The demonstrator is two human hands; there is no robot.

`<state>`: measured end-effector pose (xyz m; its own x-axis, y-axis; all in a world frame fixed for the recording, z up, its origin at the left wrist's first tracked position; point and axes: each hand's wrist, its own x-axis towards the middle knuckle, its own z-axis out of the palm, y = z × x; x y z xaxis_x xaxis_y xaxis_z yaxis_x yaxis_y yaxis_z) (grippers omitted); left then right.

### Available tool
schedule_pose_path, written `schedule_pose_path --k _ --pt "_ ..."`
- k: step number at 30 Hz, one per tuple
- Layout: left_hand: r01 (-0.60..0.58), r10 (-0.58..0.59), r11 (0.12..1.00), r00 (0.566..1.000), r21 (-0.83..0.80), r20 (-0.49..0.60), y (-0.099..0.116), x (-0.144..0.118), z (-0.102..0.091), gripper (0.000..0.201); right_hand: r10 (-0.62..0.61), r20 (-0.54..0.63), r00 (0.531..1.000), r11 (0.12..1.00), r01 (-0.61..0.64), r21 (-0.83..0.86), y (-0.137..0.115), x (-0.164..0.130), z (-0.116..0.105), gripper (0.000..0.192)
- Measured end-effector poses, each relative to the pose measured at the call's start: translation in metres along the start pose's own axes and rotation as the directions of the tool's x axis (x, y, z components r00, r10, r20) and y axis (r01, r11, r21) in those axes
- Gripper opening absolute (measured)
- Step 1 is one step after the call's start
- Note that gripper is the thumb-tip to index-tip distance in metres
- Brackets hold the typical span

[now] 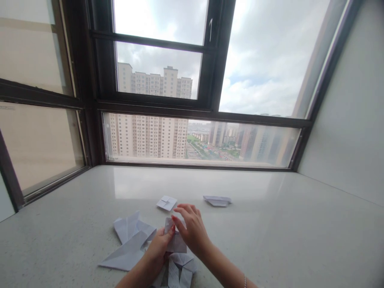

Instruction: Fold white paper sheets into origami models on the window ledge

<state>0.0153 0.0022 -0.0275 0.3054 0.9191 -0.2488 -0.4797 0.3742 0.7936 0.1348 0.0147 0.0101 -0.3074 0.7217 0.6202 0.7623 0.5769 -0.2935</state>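
both hands meet on the folded paper piece [175,240], held upright, long axis running away from the wrists. left hand [159,245] pinches its near left edge; right hand [192,228] arches over the top, fingertips [175,219] pressing there. loose folded sheets [132,244] lie left of the fingers.

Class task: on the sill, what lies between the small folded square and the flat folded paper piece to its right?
Nothing: in the head view, bare sill separates the small folded square from the flat folded piece.

Open sill [300,224] rightward; folded papers [129,244] left, small folds [167,203] [217,200] ahead of the hands [180,236].
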Motion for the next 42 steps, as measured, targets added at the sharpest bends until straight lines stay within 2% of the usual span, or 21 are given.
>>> schedule_pose_path --k 3,5,8,11,15,20,22,24,26,31,34,37,42 --pt "-0.075 0.075 0.997 0.996 0.004 -0.046 -0.003 0.002 0.001 0.019 0.088 0.168 0.982 0.989 -0.066 -0.134 0.01 0.029 0.014 0.024" --pt "-0.089 0.088 0.996 0.994 -0.011 -0.064 -0.004 0.001 0.004 0.022 0.137 0.304 0.943 0.971 -0.068 -0.228 0.018 0.046 0.024 0.029" --pt "-0.068 0.065 0.997 0.996 -0.044 -0.064 -0.005 -0.001 0.007 0.023 0.134 0.391 0.911 0.97 -0.039 -0.241 0.027 0.059 0.037 0.031" --pt "-0.06 0.058 0.998 0.996 -0.037 -0.061 -0.004 -0.001 0.006 0.022 0.129 0.422 0.898 0.973 -0.032 -0.229 0.031 0.06 0.045 0.021" --pt "-0.041 0.039 0.999 0.998 -0.035 -0.056 -0.005 0.0 0.005 0.022 0.153 0.38 0.912 0.972 -0.07 -0.225 0.032 0.056 0.041 0.017" --pt "-0.04 0.038 0.998 0.998 -0.038 -0.047 -0.002 -0.004 0.008 0.024 0.182 0.228 0.957 0.978 -0.151 -0.146 0.03 0.047 0.014 0.028" --pt "-0.027 0.025 0.999 0.998 -0.035 -0.061 0.002 -0.008 0.009 0.025 0.201 0.146 0.969 0.98 -0.198 -0.035 0.024 0.037 0.002 0.03" --pt "-0.011 0.008 0.999 0.999 -0.04 -0.054 0.005 -0.01 0.009 0.025 0.242 0.046 0.969 0.943 -0.246 0.225 0.017 0.022 -0.007 0.026" --pt "-0.011 0.01 0.999 0.998 -0.031 -0.055 0.007 -0.012 0.008 0.024 0.252 0.008 0.968 0.884 -0.233 0.406 0.01 0.005 -0.014 0.02" --pt "-0.052 0.052 0.998 0.999 -0.031 -0.008 0.008 -0.012 0.005 0.029 0.15 0.001 0.989 0.756 -0.115 0.644 0.008 -0.023 -0.02 0.012" --pt "-0.037 0.039 0.994 0.999 -0.101 0.017 0.008 -0.01 0.003 0.035 0.156 0.022 0.987 0.72 -0.129 0.682 0.013 -0.025 -0.021 0.018" --pt "0.008 -0.011 0.989 1.0 -0.148 -0.017 0.009 -0.008 0.002 0.037 0.175 0.049 0.983 0.706 -0.16 0.69 0.016 -0.025 -0.021 0.024" --pt "0.047 -0.061 0.983 0.995 -0.18 -0.074 0.011 -0.006 0.002 0.035 0.186 0.073 0.98 0.685 -0.183 0.706 0.018 -0.031 -0.013 0.023"
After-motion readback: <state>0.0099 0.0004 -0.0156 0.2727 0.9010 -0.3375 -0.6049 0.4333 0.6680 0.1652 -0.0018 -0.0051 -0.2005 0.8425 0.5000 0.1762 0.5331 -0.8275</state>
